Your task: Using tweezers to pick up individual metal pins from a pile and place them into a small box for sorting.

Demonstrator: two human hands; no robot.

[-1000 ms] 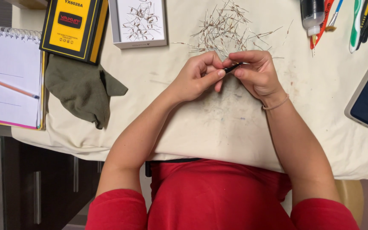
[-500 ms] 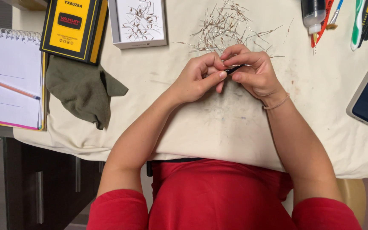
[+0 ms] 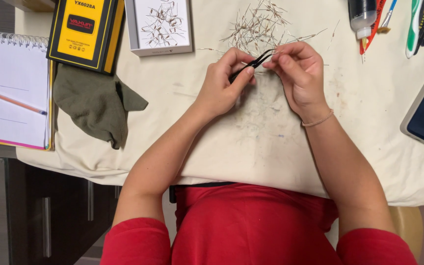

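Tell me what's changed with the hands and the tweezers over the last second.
The hands have drawn slightly apart. The black tweezers, earlier hidden between closed fingers, now show, pinched in the left hand, tips toward the right hand. Both hands stay by the pile of wire-leaded parts. The white tray, green cloth and notebook have not moved.

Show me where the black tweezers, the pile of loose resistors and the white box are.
black tweezers (image 3: pixel 251 65), head view, middle of the arms.
pile of loose resistors (image 3: pixel 263 22), head view, centre of the heap.
white box (image 3: pixel 132 29), head view, left wall.
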